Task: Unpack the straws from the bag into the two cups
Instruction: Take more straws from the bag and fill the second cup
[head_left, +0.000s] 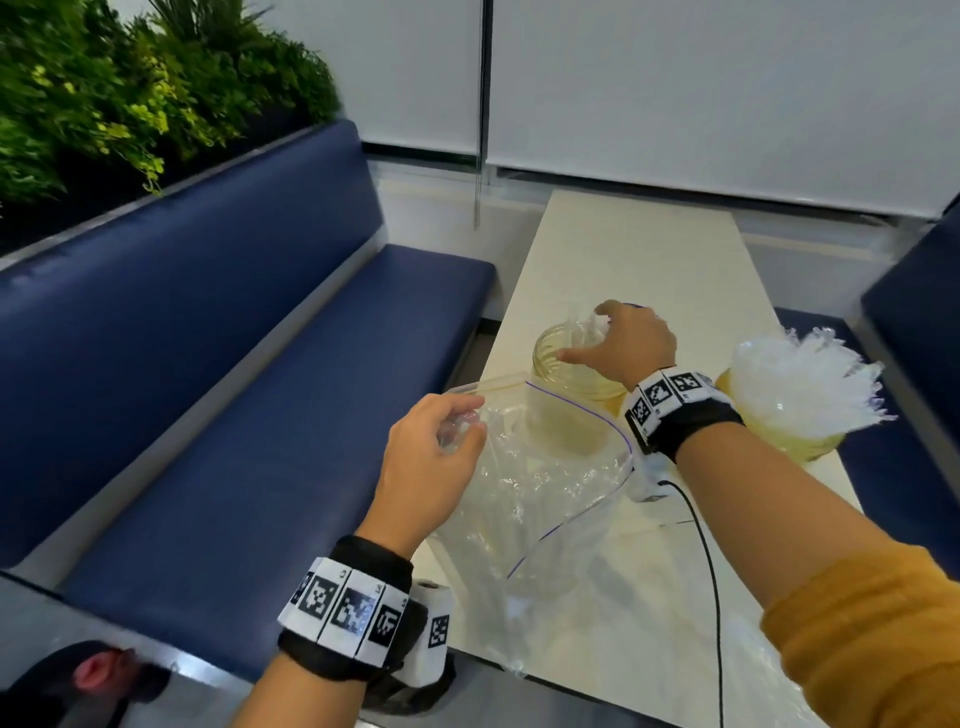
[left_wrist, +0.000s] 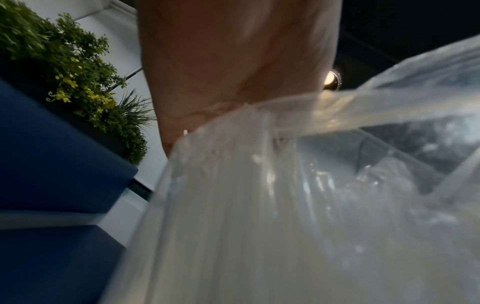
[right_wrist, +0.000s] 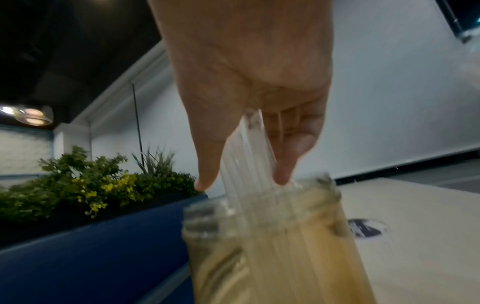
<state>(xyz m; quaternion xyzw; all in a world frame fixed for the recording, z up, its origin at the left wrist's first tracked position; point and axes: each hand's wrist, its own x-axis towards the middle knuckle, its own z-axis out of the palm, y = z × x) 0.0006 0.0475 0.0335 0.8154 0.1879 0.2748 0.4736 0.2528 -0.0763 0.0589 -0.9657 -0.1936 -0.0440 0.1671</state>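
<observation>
A clear zip bag (head_left: 545, 493) lies open on the pale table (head_left: 649, 249), with its rim lifted where my left hand (head_left: 467, 426) pinches it. In the left wrist view the bag (left_wrist: 259, 205) fills the frame below my palm. My right hand (head_left: 584, 335) holds a bundle of clear wrapped straws (right_wrist: 246, 156) between thumb and fingers, their lower ends inside the left glass cup (head_left: 566, 364). The same cup (right_wrist: 259, 236) shows blurred in the right wrist view. The right cup (head_left: 800, 441) stands packed with wrapped straws (head_left: 810, 379), partly behind my right wrist.
A blue bench (head_left: 234, 389) runs along the table's left side, with green plants (head_left: 130, 93) behind it. Another blue seat (head_left: 909, 338) is at the right. A black cable (head_left: 711, 571) trails from my right wristband across the table. A dark round mark (right_wrist: 366, 228) sits on the tabletop.
</observation>
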